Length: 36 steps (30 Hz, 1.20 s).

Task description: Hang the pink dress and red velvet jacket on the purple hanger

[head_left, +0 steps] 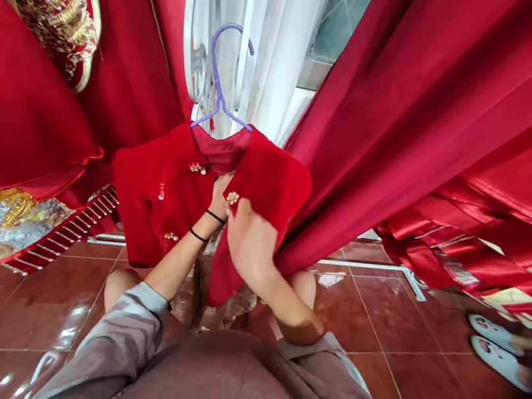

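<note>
A small red velvet jacket (pixel 274 174) hangs in front of me on a purple hanger (pixel 218 79), its front parted. Jewelled fastenings (pixel 197 168) sit along both front edges. My right hand (pixel 252 241) is closed, pinching the front edge of the right-side panel just below a flower-shaped jewelled button (pixel 232 198). My left hand (pixel 220 196), with two black bands around the wrist, reaches into the jacket's opening. Its fingers are hidden behind that same panel, so their grip does not show.
Red garments hang close on both sides, one with gold embroidery (pixel 69 10). Behind the jacket are a white metal rack (pixel 192 22) and pale curtain (pixel 284 29). Clear plastic (pixel 234 308) lies below. On the tiled floor (pixel 371 368), another person's feet in white slippers (pixel 497 357) show at right.
</note>
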Each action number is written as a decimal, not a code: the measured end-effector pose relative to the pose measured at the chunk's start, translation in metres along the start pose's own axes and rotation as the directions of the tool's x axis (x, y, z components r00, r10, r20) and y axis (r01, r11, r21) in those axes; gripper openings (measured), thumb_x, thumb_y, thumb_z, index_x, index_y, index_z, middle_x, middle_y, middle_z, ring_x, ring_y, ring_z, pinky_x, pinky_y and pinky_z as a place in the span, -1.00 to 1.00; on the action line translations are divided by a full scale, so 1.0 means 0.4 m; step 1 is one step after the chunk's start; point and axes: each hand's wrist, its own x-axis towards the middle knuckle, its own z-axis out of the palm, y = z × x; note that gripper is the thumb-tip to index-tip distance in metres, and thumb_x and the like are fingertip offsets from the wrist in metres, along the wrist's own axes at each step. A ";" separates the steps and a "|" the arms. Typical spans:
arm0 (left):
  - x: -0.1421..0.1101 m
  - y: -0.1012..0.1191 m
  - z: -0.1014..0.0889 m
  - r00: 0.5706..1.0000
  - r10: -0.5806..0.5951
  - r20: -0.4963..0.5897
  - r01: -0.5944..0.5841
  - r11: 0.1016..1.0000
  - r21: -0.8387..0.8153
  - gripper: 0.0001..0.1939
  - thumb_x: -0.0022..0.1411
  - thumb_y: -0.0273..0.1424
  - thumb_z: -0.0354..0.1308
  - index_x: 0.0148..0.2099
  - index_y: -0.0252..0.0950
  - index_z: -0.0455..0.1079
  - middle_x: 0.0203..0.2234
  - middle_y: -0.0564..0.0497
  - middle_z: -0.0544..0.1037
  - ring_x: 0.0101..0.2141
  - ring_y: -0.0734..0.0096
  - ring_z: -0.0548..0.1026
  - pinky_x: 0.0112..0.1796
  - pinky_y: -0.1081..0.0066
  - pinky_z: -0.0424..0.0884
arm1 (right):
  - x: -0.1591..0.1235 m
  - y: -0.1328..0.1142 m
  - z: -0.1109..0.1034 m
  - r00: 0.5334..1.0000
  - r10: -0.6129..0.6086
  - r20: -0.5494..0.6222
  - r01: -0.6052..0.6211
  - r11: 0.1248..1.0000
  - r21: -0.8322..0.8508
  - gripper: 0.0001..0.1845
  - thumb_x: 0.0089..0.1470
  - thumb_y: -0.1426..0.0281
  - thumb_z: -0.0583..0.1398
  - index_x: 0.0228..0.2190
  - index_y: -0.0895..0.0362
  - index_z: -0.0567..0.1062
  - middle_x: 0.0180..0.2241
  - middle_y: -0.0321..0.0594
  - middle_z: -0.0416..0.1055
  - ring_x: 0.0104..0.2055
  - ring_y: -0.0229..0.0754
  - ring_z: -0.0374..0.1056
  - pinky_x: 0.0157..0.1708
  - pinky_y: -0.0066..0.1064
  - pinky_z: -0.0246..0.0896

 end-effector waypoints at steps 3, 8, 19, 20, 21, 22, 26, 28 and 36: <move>0.013 0.001 -0.037 0.997 0.047 0.057 -0.047 0.999 -0.005 -0.65 0.34 -0.28 -0.04 -0.39 -0.32 0.46 -0.46 -0.07 0.54 -0.35 0.28 0.51 -0.23 0.33 0.41 | 0.000 -0.015 0.119 0.963 0.015 0.269 0.010 0.996 -0.090 -0.54 0.23 0.60 -0.10 0.13 0.37 0.27 -0.28 0.13 0.54 -0.23 0.00 0.53 -0.32 -0.31 0.37; -0.016 0.050 -0.077 0.991 0.122 -0.056 -0.129 0.982 -0.135 -0.49 0.39 -0.08 -0.15 -0.10 -0.36 0.47 -0.11 -0.17 0.56 -0.05 0.23 0.49 0.01 0.26 0.37 | -0.068 -0.003 0.231 0.933 -0.165 0.321 0.168 0.986 0.019 -0.35 0.22 0.44 0.06 0.28 0.39 0.06 -0.07 0.22 0.48 -0.02 0.03 0.46 -0.04 -0.24 0.35; -0.123 0.039 -0.071 0.962 -0.242 0.123 0.266 0.932 -0.245 -0.66 0.23 -0.21 0.06 -0.52 -0.30 0.20 -0.64 0.11 0.29 -0.57 0.54 0.22 -0.52 0.52 0.19 | 0.040 0.301 0.223 0.655 0.370 -0.659 0.023 0.861 0.507 -0.50 0.13 0.17 0.10 0.00 0.23 0.39 0.05 0.09 0.35 0.14 0.00 0.26 0.10 -0.10 0.20; -0.119 0.043 -0.078 0.956 -0.251 0.149 0.284 0.918 -0.276 -0.63 0.21 -0.19 0.07 -0.53 -0.29 0.16 -0.66 0.13 0.24 -0.59 0.56 0.17 -0.55 0.52 0.13 | 0.069 0.338 0.210 0.670 0.342 -0.659 0.065 0.857 0.511 -0.45 0.07 0.12 0.15 0.00 0.23 0.39 0.04 0.08 0.34 0.12 0.01 0.25 0.07 -0.11 0.22; -0.116 0.051 -0.085 0.952 -0.253 0.172 0.295 0.910 -0.291 -0.62 0.20 -0.17 0.08 -0.54 -0.28 0.13 -0.67 0.15 0.21 -0.60 0.57 0.14 -0.56 0.52 0.09 | 0.097 0.369 0.194 0.738 0.291 -0.610 0.104 0.843 0.528 -0.47 0.05 0.09 0.16 -0.07 0.22 0.42 -0.04 0.03 0.39 0.03 -0.01 0.30 -0.01 -0.15 0.27; -0.114 0.062 -0.095 0.949 -0.249 0.191 0.297 0.911 -0.286 -0.60 0.20 -0.16 0.09 -0.55 -0.28 0.12 -0.67 0.15 0.19 -0.60 0.58 0.13 -0.56 0.52 0.08 | 0.123 0.394 0.176 0.812 0.233 -0.535 0.129 0.823 0.554 -0.54 0.06 0.09 0.15 -0.18 0.21 0.46 -0.18 -0.05 0.43 -0.12 -0.07 0.35 -0.12 -0.23 0.31; -0.115 0.114 -0.162 0.980 -0.169 0.105 0.182 0.974 -0.133 -0.68 0.26 -0.19 0.08 -0.41 -0.32 0.34 -0.56 0.09 0.37 -0.52 0.51 0.31 -0.46 0.50 0.23 | 0.208 0.456 0.100 0.836 0.256 -0.486 0.151 0.744 0.651 -0.61 0.16 0.13 0.04 -0.50 0.16 0.37 -0.55 -0.33 0.21 -0.47 -0.28 0.14 -0.40 -0.41 0.16; -0.122 0.121 -0.205 0.986 -0.096 -0.140 0.100 0.995 0.027 -0.74 0.28 -0.22 0.07 -0.29 -0.31 0.40 -0.45 0.05 0.45 -0.43 0.46 0.39 -0.35 0.46 0.31 | 0.240 0.472 0.080 0.840 0.312 -0.443 0.078 0.739 0.669 -0.65 0.14 0.17 0.05 -0.54 0.15 0.33 -0.59 -0.37 0.14 -0.49 -0.29 0.09 -0.41 -0.41 0.12; -0.146 0.021 -0.267 0.846 -0.151 -0.511 0.472 0.656 0.589 -0.59 0.21 -0.03 0.12 -0.16 -0.30 0.32 -0.27 -0.13 0.45 -0.24 0.17 0.46 -0.29 0.32 0.36 | 0.187 0.348 0.125 0.691 0.344 -0.636 -0.076 0.910 0.409 -0.71 0.08 0.38 0.05 -0.17 0.18 0.43 -0.27 -0.05 0.41 -0.22 -0.05 0.34 -0.09 -0.15 0.24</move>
